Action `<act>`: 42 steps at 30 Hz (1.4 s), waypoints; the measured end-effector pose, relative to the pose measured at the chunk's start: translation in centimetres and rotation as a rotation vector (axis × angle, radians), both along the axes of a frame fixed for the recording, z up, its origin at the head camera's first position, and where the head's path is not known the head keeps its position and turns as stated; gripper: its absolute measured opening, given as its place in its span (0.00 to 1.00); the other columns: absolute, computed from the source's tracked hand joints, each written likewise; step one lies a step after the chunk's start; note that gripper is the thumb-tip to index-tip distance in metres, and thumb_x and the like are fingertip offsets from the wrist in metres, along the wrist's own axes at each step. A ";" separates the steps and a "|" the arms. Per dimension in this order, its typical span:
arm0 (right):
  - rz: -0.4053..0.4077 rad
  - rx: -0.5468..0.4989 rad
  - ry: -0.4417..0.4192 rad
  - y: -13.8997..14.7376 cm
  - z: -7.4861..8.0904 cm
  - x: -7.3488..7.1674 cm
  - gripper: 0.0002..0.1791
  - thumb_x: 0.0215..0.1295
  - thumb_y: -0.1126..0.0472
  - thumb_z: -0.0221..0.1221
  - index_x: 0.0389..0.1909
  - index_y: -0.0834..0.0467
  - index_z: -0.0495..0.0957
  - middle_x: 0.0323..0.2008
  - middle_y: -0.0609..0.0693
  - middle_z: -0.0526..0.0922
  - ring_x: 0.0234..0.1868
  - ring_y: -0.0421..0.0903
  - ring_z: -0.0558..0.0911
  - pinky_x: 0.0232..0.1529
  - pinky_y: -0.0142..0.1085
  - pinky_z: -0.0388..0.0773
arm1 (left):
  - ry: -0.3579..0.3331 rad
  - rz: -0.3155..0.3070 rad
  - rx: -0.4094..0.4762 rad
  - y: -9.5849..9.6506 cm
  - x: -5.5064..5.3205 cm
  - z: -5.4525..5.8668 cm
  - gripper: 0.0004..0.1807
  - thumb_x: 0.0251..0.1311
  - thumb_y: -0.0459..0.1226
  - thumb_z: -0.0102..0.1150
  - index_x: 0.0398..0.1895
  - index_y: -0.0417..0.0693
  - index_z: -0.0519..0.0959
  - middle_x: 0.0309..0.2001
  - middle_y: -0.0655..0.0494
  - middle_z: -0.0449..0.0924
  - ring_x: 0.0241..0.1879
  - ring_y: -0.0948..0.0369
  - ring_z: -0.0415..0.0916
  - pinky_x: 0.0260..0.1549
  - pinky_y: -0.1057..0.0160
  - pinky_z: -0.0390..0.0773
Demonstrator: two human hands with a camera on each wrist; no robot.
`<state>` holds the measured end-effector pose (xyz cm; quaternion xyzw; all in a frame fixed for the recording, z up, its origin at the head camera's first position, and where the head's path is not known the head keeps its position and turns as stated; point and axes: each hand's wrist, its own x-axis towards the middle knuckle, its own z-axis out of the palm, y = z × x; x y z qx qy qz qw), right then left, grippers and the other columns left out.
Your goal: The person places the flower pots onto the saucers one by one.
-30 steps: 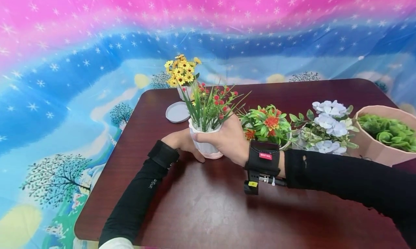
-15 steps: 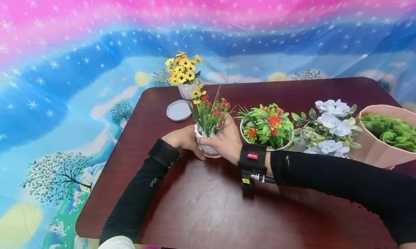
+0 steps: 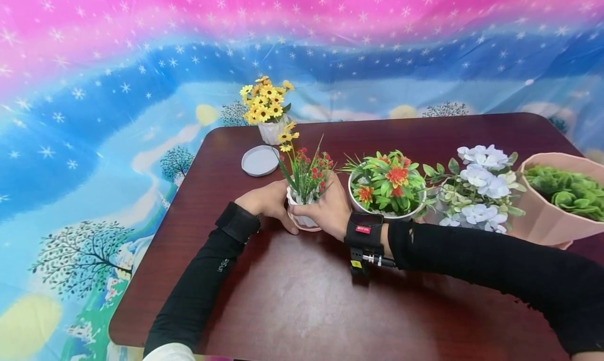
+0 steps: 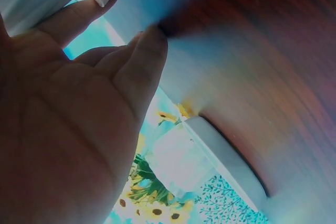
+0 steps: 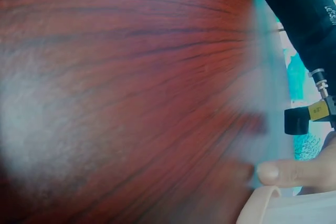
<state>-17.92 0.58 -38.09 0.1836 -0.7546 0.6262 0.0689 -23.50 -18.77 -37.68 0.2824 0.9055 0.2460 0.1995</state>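
Note:
A white pot (image 3: 305,223) with grass blades and small red flowers (image 3: 311,167) stands upright on a low pinkish saucer (image 5: 254,205). My right hand (image 3: 327,209) grips it from the right, thumb across the front and fingers behind it. My left hand (image 3: 269,204) lies against the left side of the pot, low over the table. The left wrist view shows the left hand's fingers (image 4: 139,72) extended rather than curled, one tip right at the saucer's edge. A fingertip of that hand also shows beside the saucer in the right wrist view.
Behind stand a pot of yellow flowers (image 3: 271,133) and an unused grey dish (image 3: 259,161). To the right are an orange-flowered plant (image 3: 389,185), white-blue blossoms (image 3: 486,180) and a large pink pot (image 3: 538,217) with green leaves. The table (image 3: 325,298) is dark red wood.
The red-flowered pot has come down and slightly right, from tilted to upright. My right hand and wrist moved left with it, uncovering the orange-flowered plant. My left hand stayed in place.

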 end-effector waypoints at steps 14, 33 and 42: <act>-0.005 -0.001 -0.002 -0.1 -0.5 -0.2 0.40 0.42 0.71 0.81 0.62 0.60 0.80 0.58 0.55 0.85 0.61 0.49 0.80 0.68 0.42 0.71 | -0.013 0.016 -0.041 0.0 -0.1 0.0 0.70 0.34 0.46 0.94 0.82 0.43 0.61 0.75 0.42 0.71 0.74 0.49 0.68 0.73 0.53 0.67; -0.008 0.156 -0.049 1.1 1.8 2.1 0.68 0.43 0.63 0.81 0.82 0.64 0.50 0.78 0.63 0.58 0.77 0.57 0.61 0.78 0.52 0.59 | 0.002 -0.056 -0.044 -0.3 -0.3 -0.2 0.66 0.38 0.48 0.92 0.81 0.40 0.64 0.79 0.42 0.64 0.76 0.49 0.64 0.76 0.53 0.63; 0.194 0.080 0.545 5.2 9.6 8.6 0.54 0.58 0.59 0.76 0.81 0.68 0.57 0.84 0.60 0.53 0.85 0.57 0.53 0.80 0.60 0.53 | 0.037 -0.064 -0.043 -1.1 -1.2 -1.2 0.71 0.36 0.54 0.92 0.83 0.41 0.61 0.79 0.41 0.63 0.76 0.48 0.64 0.75 0.52 0.64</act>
